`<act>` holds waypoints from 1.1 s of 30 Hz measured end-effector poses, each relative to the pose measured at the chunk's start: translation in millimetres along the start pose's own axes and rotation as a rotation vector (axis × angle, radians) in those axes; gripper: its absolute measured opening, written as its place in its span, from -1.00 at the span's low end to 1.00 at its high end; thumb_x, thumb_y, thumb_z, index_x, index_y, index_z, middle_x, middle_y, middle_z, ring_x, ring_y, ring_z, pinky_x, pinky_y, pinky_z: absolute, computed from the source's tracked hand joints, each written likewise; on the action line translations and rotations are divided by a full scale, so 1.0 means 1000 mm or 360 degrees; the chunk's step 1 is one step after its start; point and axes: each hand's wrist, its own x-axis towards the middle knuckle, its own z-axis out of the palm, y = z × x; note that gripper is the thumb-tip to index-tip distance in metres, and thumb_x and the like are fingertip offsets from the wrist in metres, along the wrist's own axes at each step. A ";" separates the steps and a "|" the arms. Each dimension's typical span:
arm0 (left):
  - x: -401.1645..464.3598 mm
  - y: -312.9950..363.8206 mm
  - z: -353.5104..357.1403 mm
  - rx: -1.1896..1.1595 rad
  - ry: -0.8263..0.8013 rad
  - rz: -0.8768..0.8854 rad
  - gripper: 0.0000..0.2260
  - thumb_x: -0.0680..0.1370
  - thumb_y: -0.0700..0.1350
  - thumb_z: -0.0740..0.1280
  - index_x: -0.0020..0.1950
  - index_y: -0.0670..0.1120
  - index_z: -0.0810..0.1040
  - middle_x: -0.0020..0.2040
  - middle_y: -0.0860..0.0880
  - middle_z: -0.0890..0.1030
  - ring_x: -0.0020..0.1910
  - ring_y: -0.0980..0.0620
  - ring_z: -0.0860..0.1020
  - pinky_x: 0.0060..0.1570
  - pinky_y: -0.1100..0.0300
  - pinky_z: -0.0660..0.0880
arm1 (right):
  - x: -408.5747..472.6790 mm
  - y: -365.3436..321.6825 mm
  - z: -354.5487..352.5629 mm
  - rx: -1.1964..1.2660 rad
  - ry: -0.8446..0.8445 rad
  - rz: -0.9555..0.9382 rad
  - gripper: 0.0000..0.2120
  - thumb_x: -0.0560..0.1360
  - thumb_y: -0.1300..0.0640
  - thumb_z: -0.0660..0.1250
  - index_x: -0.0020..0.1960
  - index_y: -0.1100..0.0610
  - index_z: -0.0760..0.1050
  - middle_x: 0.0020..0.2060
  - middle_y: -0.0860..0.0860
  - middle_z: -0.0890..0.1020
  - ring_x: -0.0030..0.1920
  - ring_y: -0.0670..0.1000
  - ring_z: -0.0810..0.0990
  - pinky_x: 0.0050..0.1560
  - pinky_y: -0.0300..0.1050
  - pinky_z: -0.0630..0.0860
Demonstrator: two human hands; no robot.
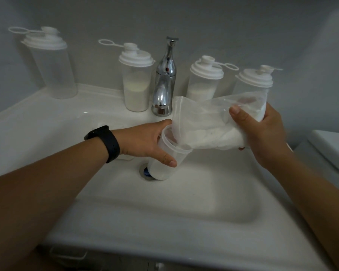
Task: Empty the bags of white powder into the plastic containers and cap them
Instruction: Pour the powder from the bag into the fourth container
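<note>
Head view: open plastic container (167,159) sits tilted in the sink basin (184,202), base over the drain (145,172), some white powder in its bottom. Left hand (145,141) grips the container, fingers curled round its upper wall, thumb on the near side; black watch (104,142) on that wrist. Clear bag of white powder (209,130) is held tipped, its open mouth resting on and into the container rim, powder bunched in the lower part of the bag. Right hand (260,132) grips the bag's far end, thumb on top, fingers wrapped under. Along the sink's back edge: capped container (51,63) at the back left corner, looks empty, cap flap open; second capped container (136,81) just left of the chrome faucet (164,83), about half full of powder; third capped container (204,79) right of the faucet with powder inside, lower part hidden by the bag; fourth capped container (256,81) near the back right corner, mostly hidden behind the bag and right hand, fill level cannot tell. White toilet tank (333,149) beside the sink's right edge.
</note>
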 end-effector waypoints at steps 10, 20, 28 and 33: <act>0.001 0.000 0.001 -0.0001 0.0008 -0.0012 -0.17 0.35 0.03 0.67 0.52 0.15 0.31 0.34 0.23 0.56 0.32 0.23 0.53 0.38 0.08 0.50 | 0.002 0.004 -0.001 -0.0005 -0.0009 0.0006 -0.82 0.45 -0.09 0.44 0.03 -0.12 0.59 -0.20 -0.08 0.73 -0.29 -0.01 0.70 -0.55 -0.14 0.50; 0.000 0.002 0.001 -0.0011 0.0005 -0.0004 -0.16 0.34 0.07 0.67 0.51 0.13 0.32 0.35 0.21 0.57 0.33 0.20 0.53 0.38 0.03 0.50 | 0.000 0.003 -0.001 -0.0039 0.0038 -0.0041 -0.83 0.50 -0.07 0.47 0.06 -0.12 0.58 -0.17 -0.11 0.73 -0.22 -0.02 0.72 -0.52 -0.06 0.56; -0.002 0.004 0.001 -0.0007 0.0000 -0.0025 -0.16 0.36 0.03 0.65 0.53 0.15 0.29 0.35 0.22 0.56 0.32 0.25 0.53 0.37 0.13 0.49 | -0.001 0.004 -0.001 -0.0035 0.0011 -0.0040 -0.80 0.48 -0.08 0.45 0.07 -0.10 0.59 -0.16 -0.06 0.73 -0.24 0.00 0.71 -0.53 -0.08 0.54; -0.003 0.006 0.001 -0.0007 0.0004 -0.0025 -0.16 0.34 0.03 0.64 0.53 0.15 0.30 0.34 0.24 0.56 0.31 0.27 0.52 0.34 0.20 0.49 | 0.000 0.003 -0.001 -0.0038 0.0013 -0.0041 -0.82 0.48 -0.09 0.44 0.06 -0.13 0.59 -0.16 -0.08 0.73 -0.22 0.00 0.72 -0.52 -0.09 0.55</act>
